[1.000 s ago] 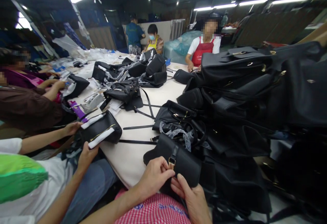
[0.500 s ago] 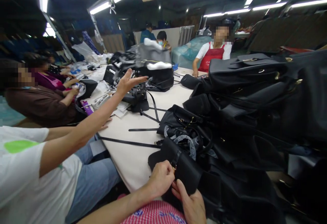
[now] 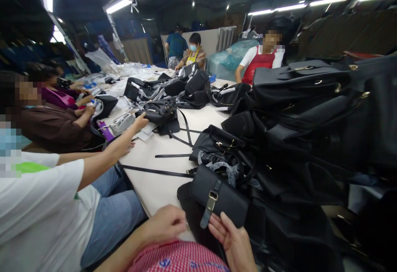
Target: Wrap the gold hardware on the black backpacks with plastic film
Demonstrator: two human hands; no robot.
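A black bag (image 3: 226,197) lies at the table's near edge, its flap crossed by a short strap with a gold buckle (image 3: 212,201). My right hand (image 3: 231,237) touches the flap's lower edge beside the strap tip, palm turned up and fingers extended. Left of the bag, apart from it, my left hand (image 3: 167,224) is curled with thumb and fingers together. A tiny glint shows at its fingertips, too small to name.
Black bags (image 3: 297,139) are heaped at the right, and more (image 3: 195,86) lie mid-table. Long straps cross the pale table (image 3: 167,189). At the left a person in a white shirt (image 3: 56,197) reaches over the table. Other people sit around it.
My left hand has moved left, away from the buckle, which now shows in full. The neighbour's raised arm has come down toward the table. A blurred bag in mid-table no longer appears raised.
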